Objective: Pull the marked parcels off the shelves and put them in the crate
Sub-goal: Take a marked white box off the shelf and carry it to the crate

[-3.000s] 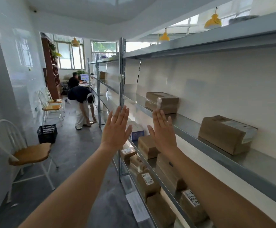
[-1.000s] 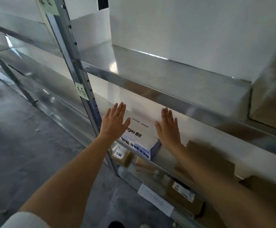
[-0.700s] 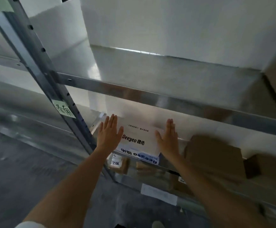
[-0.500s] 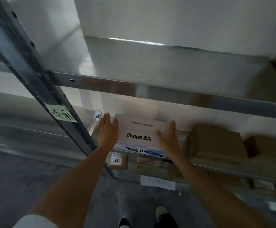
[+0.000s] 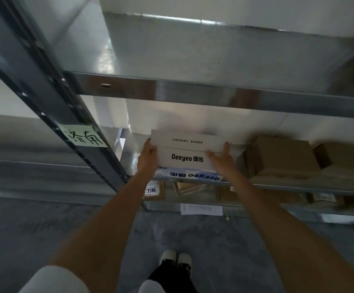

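- So far, the work looks to be at an early stage: the white Deeyeo box (image 5: 187, 154) sits on the middle shelf (image 5: 277, 183), near its front edge, not yet lifted clear.
- Both hands are on it. The left hand (image 5: 147, 158) holds the box's left end, fingers wrapped along that side and thumb over the top edge; the right hand (image 5: 221, 158) holds the right end the same way, thumb on the top face.
- Whether this box bears the mark the task asks for cannot be told; only printed lettering shows on its top and front.
- No crate is in view, so nothing can be counted as delivered.
- To the right on the same shelf stand brown cardboard boxes (image 5: 281, 157), blurred; more parcels sit on the lower shelf, one with a handwritten label (image 5: 151, 190).
- Judging from this, what is left is nearly everything: drawing this box out, carrying it to the crate, and checking the other parcels for marks.
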